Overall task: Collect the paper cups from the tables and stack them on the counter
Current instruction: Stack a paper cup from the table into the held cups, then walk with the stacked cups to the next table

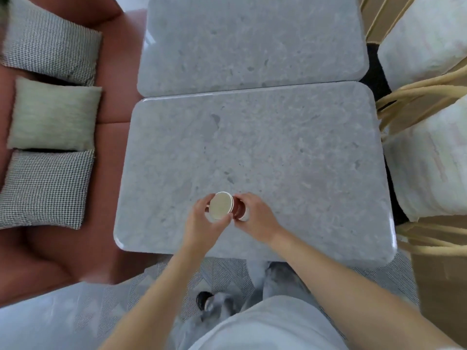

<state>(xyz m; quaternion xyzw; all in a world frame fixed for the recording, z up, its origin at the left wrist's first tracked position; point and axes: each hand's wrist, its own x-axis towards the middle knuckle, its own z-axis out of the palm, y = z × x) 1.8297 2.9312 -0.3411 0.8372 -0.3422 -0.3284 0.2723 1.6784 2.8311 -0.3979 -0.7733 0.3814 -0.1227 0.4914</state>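
Note:
Above the near grey stone table (290,160), my left hand (204,223) grips a paper cup (220,206); its white rim and pale inside face the camera, and a second rim shows nested on it. Right beside it, my right hand (255,215) holds another paper cup (240,211) with a red-brown wall and a white rim, mostly hidden by my fingers. The two cups touch or nearly touch. Both hands hover over the table's front middle.
A second grey table (252,41) stands end to end behind the near one. A rust-red sofa (116,104) with three cushions runs along the left. Light wooden chairs (429,147) with pale seats stand on the right. A patterned rug (151,286) lies underfoot.

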